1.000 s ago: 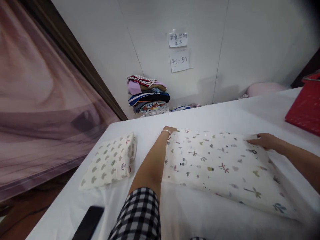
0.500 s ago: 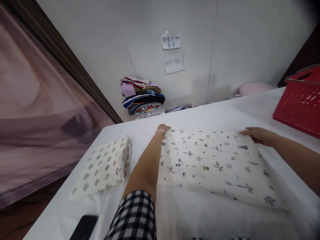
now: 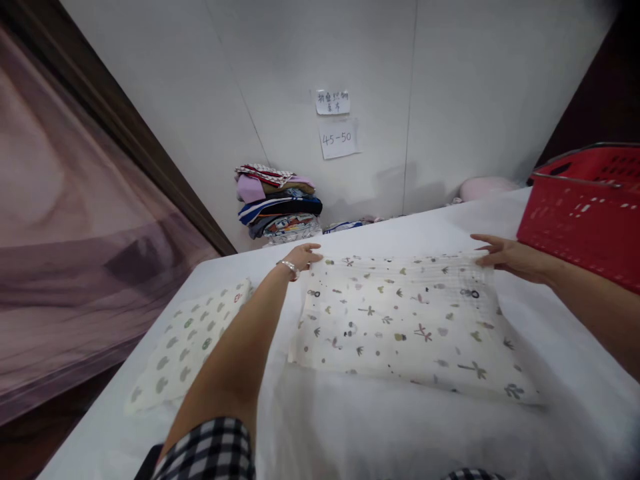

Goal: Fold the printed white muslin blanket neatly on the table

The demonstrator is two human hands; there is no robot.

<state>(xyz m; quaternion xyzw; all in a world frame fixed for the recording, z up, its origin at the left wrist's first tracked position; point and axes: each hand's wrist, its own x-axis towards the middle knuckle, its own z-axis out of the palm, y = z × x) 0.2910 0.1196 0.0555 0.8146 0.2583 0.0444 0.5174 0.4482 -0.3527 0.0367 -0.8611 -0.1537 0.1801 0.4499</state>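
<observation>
A white cloth [image 3: 380, 320] printed with small plants and animals lies spread and folded over on the table. My left hand [image 3: 301, 256] holds its far left corner between thumb and fingers, the index finger pointing out. Across from it, my right hand [image 3: 507, 257] pinches the far right corner, other fingers spread. Between the two hands the far edge runs nearly straight, with fine creases below it. A second folded cloth [image 3: 190, 333] with grey mushroom-like shapes lies left of my left forearm, which partly covers it.
Both cloths rest on a white-covered table [image 3: 400, 427]. A red basket [image 3: 585, 213] stands at the right. Behind the far edge are a stack of folded fabrics [image 3: 280, 200] and a pink rounded thing [image 3: 487, 187]. A sheer curtain [image 3: 90, 267] hangs left. A dark phone [image 3: 149, 461] is mostly hidden by my sleeve.
My hands have moved slightly apart at the far corners, and the far edge of the printed cloth now shows creases. My left forearm now covers part of the folded cloth. The view has shifted.
</observation>
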